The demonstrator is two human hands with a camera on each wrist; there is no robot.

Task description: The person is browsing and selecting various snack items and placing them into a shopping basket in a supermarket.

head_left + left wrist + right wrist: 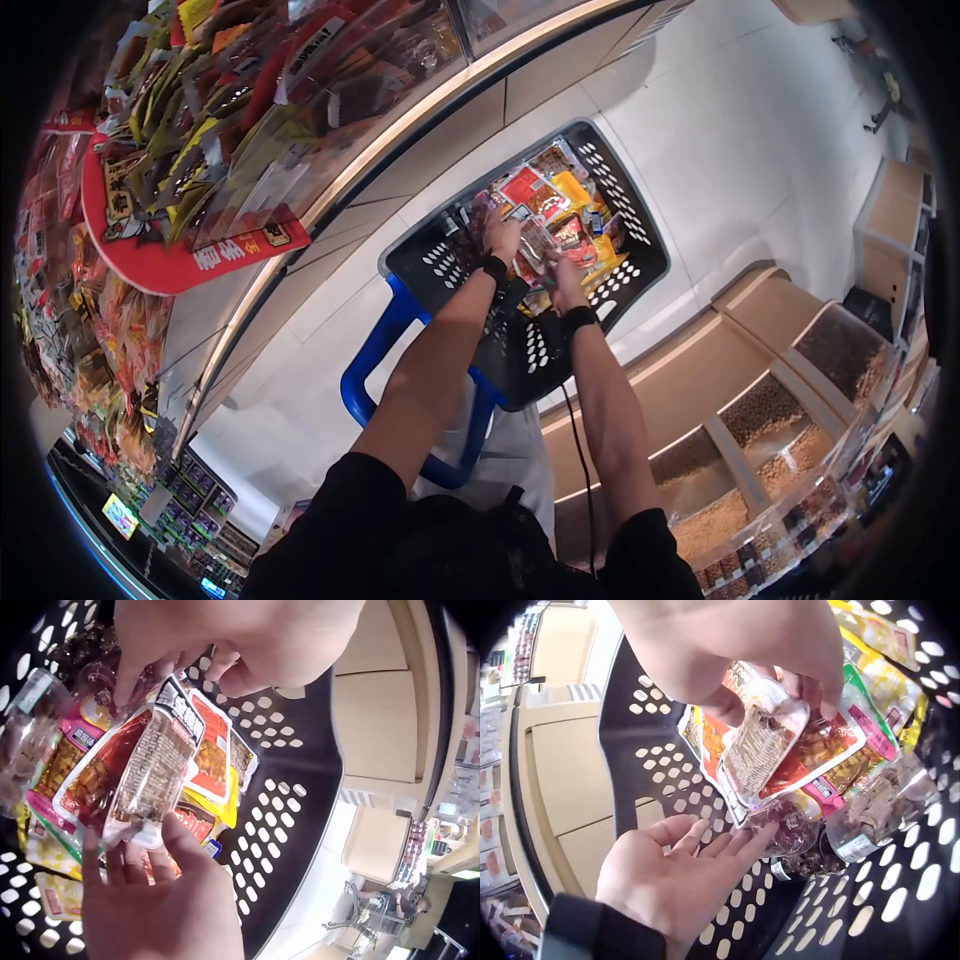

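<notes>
A clear packet of brown strips point(531, 240) point(150, 772) point(756, 754) is tilted above other packs in a black basket point(512, 372) point(300, 776). My right hand point(567, 282) point(161, 911) point(757, 652) pinches its white lower end between thumb and fingers. At the labelled end is my left hand point(503, 235) point(247, 645) point(682, 877), palm turned up and fingers extended, fingertips by a dark purple pack point(791, 825). A red-and-white pack point(97, 780) point(817, 746) lies against the packet. Contact between my left fingers and the packet is unclear.
Yellow packs point(572, 190) and a clear tub point(885, 799) lie in the basket. A blue handle frame point(358, 365) adjoins it. Hanging snack packets point(190, 140) fill the left side; bulk-food bins point(765, 410) stand at the right. Pale floor tiles point(740, 130) lie beyond.
</notes>
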